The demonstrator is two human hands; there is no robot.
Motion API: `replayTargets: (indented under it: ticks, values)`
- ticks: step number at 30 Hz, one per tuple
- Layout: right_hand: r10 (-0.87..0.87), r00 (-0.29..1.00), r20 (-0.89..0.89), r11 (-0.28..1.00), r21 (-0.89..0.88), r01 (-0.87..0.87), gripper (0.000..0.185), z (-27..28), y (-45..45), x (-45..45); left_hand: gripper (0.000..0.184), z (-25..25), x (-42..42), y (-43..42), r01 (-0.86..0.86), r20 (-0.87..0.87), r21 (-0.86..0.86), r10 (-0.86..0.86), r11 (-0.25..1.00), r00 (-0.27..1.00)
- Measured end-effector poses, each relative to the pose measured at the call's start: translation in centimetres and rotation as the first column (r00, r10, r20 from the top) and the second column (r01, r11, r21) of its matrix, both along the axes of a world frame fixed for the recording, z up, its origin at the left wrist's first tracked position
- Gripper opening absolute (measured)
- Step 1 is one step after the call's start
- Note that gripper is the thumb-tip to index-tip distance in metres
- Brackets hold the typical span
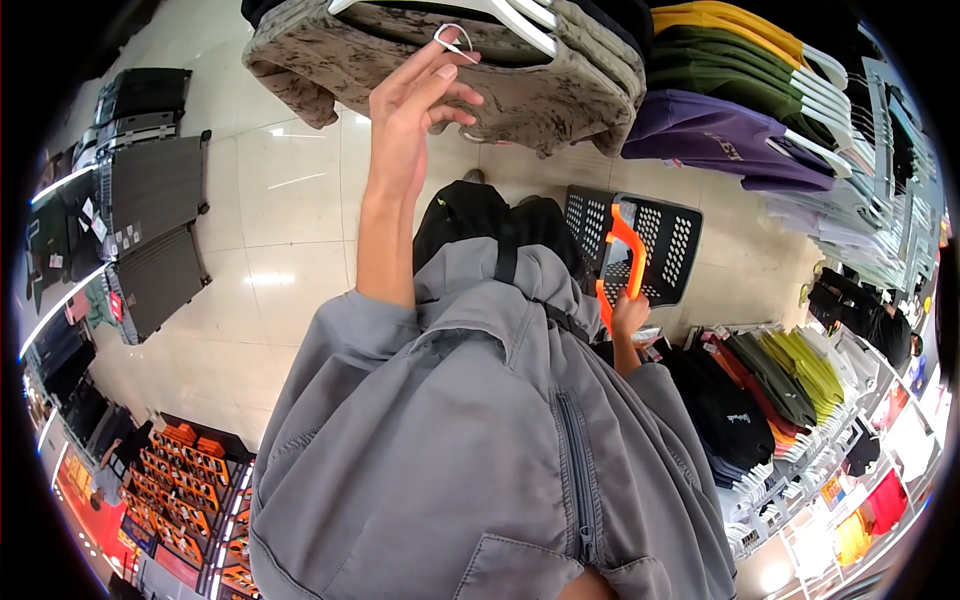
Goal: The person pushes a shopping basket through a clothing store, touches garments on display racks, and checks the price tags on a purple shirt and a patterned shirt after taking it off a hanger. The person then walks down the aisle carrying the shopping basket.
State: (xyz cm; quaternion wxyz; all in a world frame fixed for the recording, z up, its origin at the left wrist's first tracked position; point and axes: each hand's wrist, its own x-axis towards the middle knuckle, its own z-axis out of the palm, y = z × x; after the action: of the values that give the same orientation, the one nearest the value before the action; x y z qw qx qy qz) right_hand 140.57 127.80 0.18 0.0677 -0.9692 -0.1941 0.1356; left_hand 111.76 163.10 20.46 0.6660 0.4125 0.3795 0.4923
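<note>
Looking down through the head camera, I take the patterned brown-grey shirt [535,102] as my landmark. It hangs from a white hanger [523,30] at the top of the view, with similar garments packed behind it. Its long axis, shoulder to shoulder, runs sideways across the wearer's front, so it lies crosswise to the raised left forearm.

The left hand [405,112] is much the nearer one, reaching up in front of the shirt's neckline. From these fingers, the shirt lies directly ahead, just beyond the tips. The fingers are bent and spaced apart, and a thin white loop [468,38] crosses the upper fingertips. I cannot tell whether they pinch this loop or whether they touch the fabric.

The right hand [628,315] is well apart from the shirt, lower and to its right, beside the wearer's body. Its fingers are wrapped around the orange handle [637,262] of a dark shopping basket [672,245], which is below and to the right of the shirt.

Immediately right of the shirt hangs a purple garment [700,130]. Well to its left, across the pale floor, stand dark suitcases [155,185].
</note>
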Motion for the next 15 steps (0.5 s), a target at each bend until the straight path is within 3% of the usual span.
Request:
replayTargets:
  ticks: [11, 15]
  values:
    - [0.036, 0.999, 0.029, 0.999, -0.002, -0.036, 0.026, 0.9, 0.5, -0.3, 0.042, 0.4, 0.0, -0.2, 0.011, 0.127, -0.023, -0.007, 1.000, 0.992]
    - [0.037, 0.999, 0.026, 0.999, 0.011, -0.037, 0.026, 0.8, 0.4, -0.3, 0.036, -0.3, -0.1, -0.2, -0.086, 0.120, 0.008, 0.085, 0.996, 0.989]
